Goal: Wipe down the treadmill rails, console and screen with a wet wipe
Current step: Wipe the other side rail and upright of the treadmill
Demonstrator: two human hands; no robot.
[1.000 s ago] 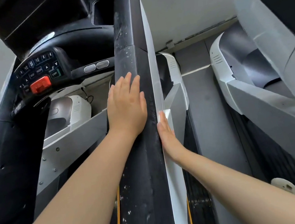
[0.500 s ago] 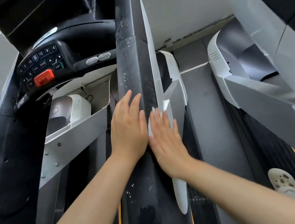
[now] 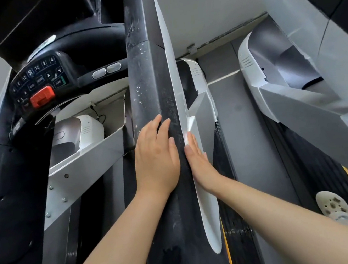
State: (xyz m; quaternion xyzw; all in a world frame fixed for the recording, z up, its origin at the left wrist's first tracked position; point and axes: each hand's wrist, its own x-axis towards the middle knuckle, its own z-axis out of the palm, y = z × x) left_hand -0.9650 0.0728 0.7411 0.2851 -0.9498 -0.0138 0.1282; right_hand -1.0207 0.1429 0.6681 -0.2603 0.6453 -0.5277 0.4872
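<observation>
Black rail: the rail (image 3: 156, 116) runs up the middle, dusty and speckled. Both hands are on it, low down, nearer the person than the console (image 3: 39, 82).
What changed: a second ago the left hand (image 3: 156, 157) lay higher up the rail; it has slid down toward the person. The right hand (image 3: 200, 163) lay on the white side, came up on top next to the left, and now is back on the white edge.
What that means: I think this is a wiping stroke down the rail, top and side. The rail above the hands looks dirty, so there is more to do. The console and screen look untouched.
Left fingers: straight and close together, flat on the black top of the rail. No wipe shows under them.
Right fingers: straight and together, pressed flat on the white side strip (image 3: 208, 214). A small pale bit shows at the tips. It may be the wipe, but I cannot tell.
Wipe: not plainly seen; maybe under a palm.
</observation>
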